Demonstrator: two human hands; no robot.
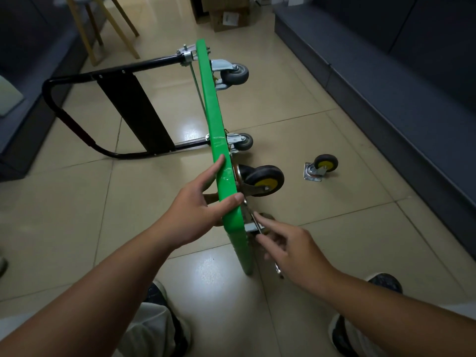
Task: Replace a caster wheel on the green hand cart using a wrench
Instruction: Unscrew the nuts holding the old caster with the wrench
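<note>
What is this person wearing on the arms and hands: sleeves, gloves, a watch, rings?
The left hand and the right hand are ungloved, and no ring, watch or bracelet shows. Both forearms are bare as far as the frame's edge, with no sleeve in view.

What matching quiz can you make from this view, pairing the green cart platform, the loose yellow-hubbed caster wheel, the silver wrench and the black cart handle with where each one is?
Things:
1. green flat cart platform
2. loose black caster wheel with yellow hub
3. slim silver metal wrench
4. black metal cart handle

Places:
A. lying alone on the tiled floor, right of the cart
B. stretched out low over the floor, left of the platform
C. standing on edge, gripped by the left hand
D. held by the right hand at the platform's near corner

Pairs: 1-C, 2-A, 3-D, 4-B.
</note>
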